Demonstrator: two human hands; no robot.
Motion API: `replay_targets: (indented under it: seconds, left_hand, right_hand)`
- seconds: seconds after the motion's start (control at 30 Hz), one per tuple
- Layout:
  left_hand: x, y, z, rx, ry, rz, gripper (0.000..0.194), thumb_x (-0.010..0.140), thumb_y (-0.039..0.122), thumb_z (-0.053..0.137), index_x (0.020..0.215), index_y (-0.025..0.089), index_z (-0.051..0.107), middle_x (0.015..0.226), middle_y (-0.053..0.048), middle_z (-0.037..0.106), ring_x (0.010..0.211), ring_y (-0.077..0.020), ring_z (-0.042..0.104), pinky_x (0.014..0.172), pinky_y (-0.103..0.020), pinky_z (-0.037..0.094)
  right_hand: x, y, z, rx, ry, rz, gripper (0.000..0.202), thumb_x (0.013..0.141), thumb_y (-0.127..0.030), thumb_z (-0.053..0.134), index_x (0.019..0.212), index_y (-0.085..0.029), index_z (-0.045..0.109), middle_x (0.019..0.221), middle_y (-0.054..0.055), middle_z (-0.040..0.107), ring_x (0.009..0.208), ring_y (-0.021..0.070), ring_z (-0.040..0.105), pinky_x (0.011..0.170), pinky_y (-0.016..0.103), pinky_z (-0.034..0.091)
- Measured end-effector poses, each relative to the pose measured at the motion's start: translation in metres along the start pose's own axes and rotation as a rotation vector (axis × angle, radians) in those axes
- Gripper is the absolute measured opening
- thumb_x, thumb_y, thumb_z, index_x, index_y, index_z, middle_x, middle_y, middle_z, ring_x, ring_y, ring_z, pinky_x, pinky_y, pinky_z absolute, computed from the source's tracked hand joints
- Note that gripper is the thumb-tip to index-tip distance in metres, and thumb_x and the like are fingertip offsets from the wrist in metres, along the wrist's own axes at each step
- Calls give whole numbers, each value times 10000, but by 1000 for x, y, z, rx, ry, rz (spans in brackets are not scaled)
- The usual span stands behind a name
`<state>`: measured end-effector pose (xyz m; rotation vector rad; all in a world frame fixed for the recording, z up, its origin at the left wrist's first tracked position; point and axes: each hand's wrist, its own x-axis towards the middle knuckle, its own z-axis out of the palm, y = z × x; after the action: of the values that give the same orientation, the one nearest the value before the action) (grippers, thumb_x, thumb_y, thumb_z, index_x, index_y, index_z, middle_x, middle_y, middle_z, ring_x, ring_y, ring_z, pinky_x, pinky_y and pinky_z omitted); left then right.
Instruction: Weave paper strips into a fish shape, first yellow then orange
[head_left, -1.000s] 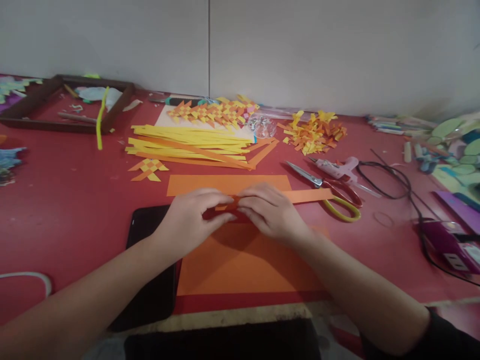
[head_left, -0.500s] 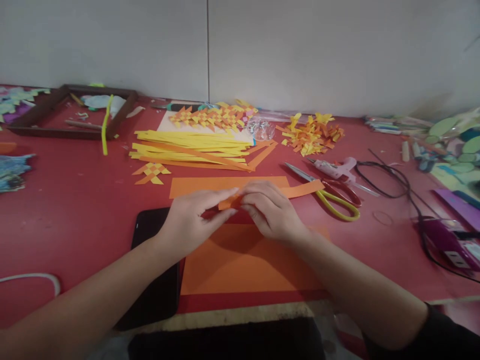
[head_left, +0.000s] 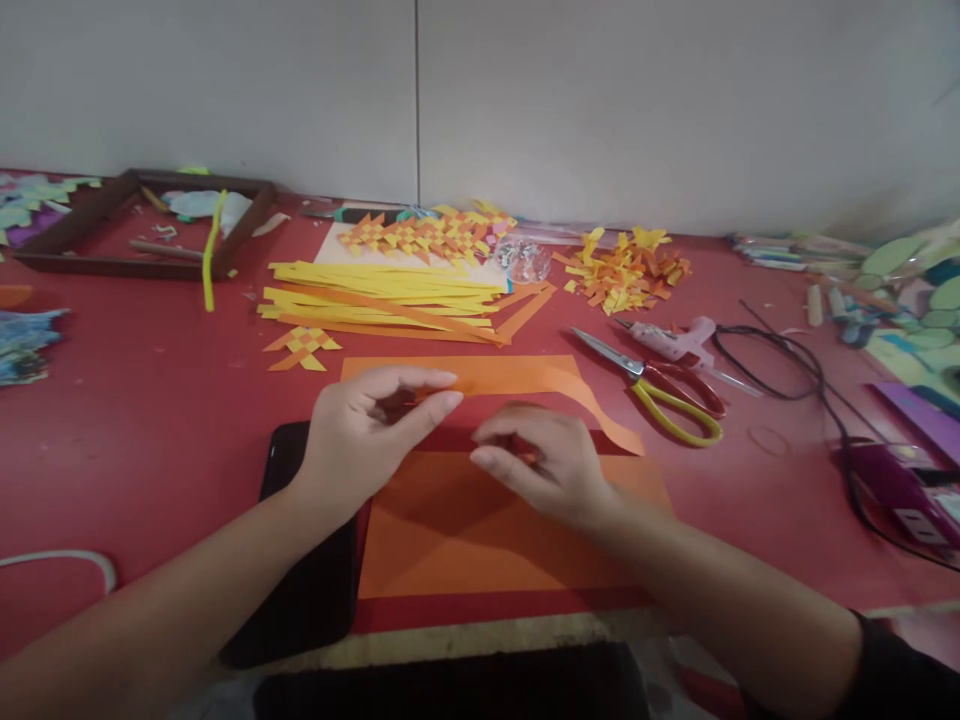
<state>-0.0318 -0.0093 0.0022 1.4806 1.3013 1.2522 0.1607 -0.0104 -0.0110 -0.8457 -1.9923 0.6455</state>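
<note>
My left hand (head_left: 375,420) pinches one end of a narrow orange paper strip (head_left: 600,412) between thumb and fingers. The strip runs off to the right and bends down at its free end. My right hand (head_left: 544,460) is apart from the strip, below it, with its fingers curled and a gap between thumb and index finger; nothing shows in it. Beneath my hands lies an orange paper sheet (head_left: 480,550). Another orange piece of paper (head_left: 375,370) lies behind the left hand.
A black phone (head_left: 300,590) lies left of the sheet. Scissors (head_left: 667,395) and a pink glue gun (head_left: 679,345) are at the right. Behind are yellow paper strips (head_left: 375,280), a woven paper piece (head_left: 304,347), paper scraps (head_left: 626,270) and a brown frame (head_left: 112,262).
My right hand has let go of the strip and moved slightly down. My left hand has shifted a little left, and the strip's free end now droops toward the sheet.
</note>
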Motion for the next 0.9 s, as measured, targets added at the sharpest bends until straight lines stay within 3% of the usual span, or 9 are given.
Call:
replay_targets:
  seconds: [0.1, 0.23, 0.47, 0.67, 0.9]
  left_hand:
    - [-2, 2, 1, -13, -61, 14, 147, 748, 292, 773, 867, 207, 759, 867, -23, 783, 763, -172, 735, 685, -236, 610]
    - [-5, 1, 3, 7, -138, 49, 102, 769, 281, 752, 841, 208, 759, 859, -24, 784, 750, -181, 736, 681, -252, 620]
    - [-5, 0, 4, -3, -118, 18, 127, 766, 290, 755, 859, 203, 757, 876, -27, 783, 780, -177, 735, 710, -249, 616]
    - [-1, -1, 6, -115, -188, -96, 348, 674, 329, 830, 975, 180, 737, 884, -48, 780, 771, -185, 732, 672, -247, 608]
    - [2, -1, 3, -216, -179, -140, 182, 719, 295, 799, 847, 178, 744, 836, -38, 783, 731, -179, 735, 691, -261, 612]
  right_hand:
    - [4, 2, 6, 372, 9, 405, 274, 834, -451, 654, 793, -180, 671, 656, 7, 654, 495, 101, 545, 460, 229, 455]
    - [6, 5, 8, 658, 94, 572, 278, 733, -454, 749, 805, -194, 682, 571, -27, 587, 428, 97, 496, 417, 244, 442]
    - [4, 6, 11, 815, 143, 621, 171, 730, -338, 779, 765, -188, 706, 542, -34, 586, 431, 89, 513, 401, 225, 424]
    - [6, 6, 10, 801, 226, 617, 162, 722, -314, 790, 721, -182, 696, 545, -39, 593, 428, 86, 523, 403, 224, 429]
    - [4, 6, 8, 726, 183, 579, 165, 727, -321, 783, 714, -183, 694, 624, -8, 638, 498, 108, 566, 441, 243, 487]
